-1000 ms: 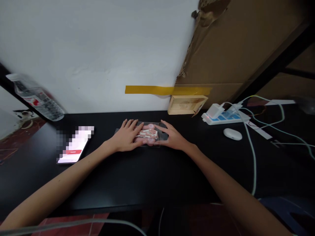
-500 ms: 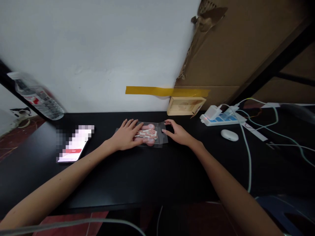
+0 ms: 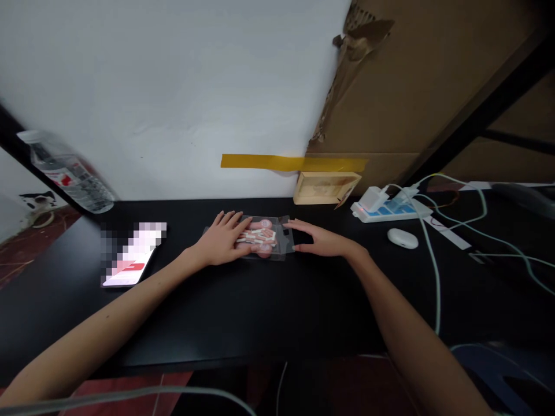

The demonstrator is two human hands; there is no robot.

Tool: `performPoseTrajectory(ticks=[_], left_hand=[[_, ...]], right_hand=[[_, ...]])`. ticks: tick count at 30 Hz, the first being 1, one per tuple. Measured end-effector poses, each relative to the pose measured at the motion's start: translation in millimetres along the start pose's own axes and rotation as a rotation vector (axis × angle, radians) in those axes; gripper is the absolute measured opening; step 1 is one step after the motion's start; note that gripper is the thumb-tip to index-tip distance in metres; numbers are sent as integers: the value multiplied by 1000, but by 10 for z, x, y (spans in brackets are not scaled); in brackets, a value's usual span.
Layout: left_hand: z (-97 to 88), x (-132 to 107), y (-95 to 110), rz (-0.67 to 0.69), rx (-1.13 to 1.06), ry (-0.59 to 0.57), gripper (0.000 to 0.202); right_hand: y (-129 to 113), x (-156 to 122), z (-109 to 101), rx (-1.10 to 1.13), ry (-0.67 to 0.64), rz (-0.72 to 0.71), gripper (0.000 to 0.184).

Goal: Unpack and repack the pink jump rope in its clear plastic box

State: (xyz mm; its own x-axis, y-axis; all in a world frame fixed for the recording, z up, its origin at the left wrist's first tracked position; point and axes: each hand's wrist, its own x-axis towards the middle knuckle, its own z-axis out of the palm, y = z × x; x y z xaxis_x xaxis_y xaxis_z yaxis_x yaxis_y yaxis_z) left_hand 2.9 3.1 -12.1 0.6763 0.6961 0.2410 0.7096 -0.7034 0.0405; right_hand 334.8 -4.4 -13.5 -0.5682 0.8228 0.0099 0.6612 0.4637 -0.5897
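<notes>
A flat clear plastic packet (image 3: 262,236) lies on the black table, with several small pink and white pieces and pink round-ended shapes showing inside. My left hand (image 3: 222,238) rests flat across its left part with fingers spread, hiding that side. At the packet's right end is a clear flap (image 3: 286,238). My right hand (image 3: 321,238) is beside this flap, thumb and fingers apart, the fingertips at its edge. Whether they press on the flap I cannot tell.
A lit phone (image 3: 132,257) lies on the left, and a plastic bottle (image 3: 71,173) leans by the wall. Behind the packet stands a shallow wooden box (image 3: 325,188). To the right are a power strip (image 3: 390,211) with white cables and a white earbud case (image 3: 403,238).
My right hand's thumb and fingers have spread wider apart at the flap, and the hand has shifted slightly right. My left hand has stayed flat on the packet.
</notes>
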Motion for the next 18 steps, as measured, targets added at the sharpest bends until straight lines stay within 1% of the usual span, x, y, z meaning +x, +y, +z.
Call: performPoseTrajectory(ticks=[2, 4, 7, 9, 10, 15, 18], left_hand=[[-5, 1, 2, 6, 6, -9, 74], [-10, 1, 6, 3, 4, -15, 75], [-14, -1, 12, -11, 8, -14, 75], [-14, -3, 13, -13, 9, -10, 74], [-14, -4, 13, -12, 9, -9, 74], [-10, -5, 12, -16, 18, -15, 75], [-11, -4, 13, -11, 14, -14, 76]], right_hand=[[3, -69, -77, 17, -49, 27, 81], [-6, -117, -108, 26, -80, 38, 92], [-50, -126, -47, -2, -94, 52, 110], [-97, -93, 33, -24, -67, 69, 118], [-122, -69, 73, -28, -44, 72, 118], [-215, 47, 206, -33, 77, 30, 98], [-229, 83, 267, -66, 113, 38, 97]])
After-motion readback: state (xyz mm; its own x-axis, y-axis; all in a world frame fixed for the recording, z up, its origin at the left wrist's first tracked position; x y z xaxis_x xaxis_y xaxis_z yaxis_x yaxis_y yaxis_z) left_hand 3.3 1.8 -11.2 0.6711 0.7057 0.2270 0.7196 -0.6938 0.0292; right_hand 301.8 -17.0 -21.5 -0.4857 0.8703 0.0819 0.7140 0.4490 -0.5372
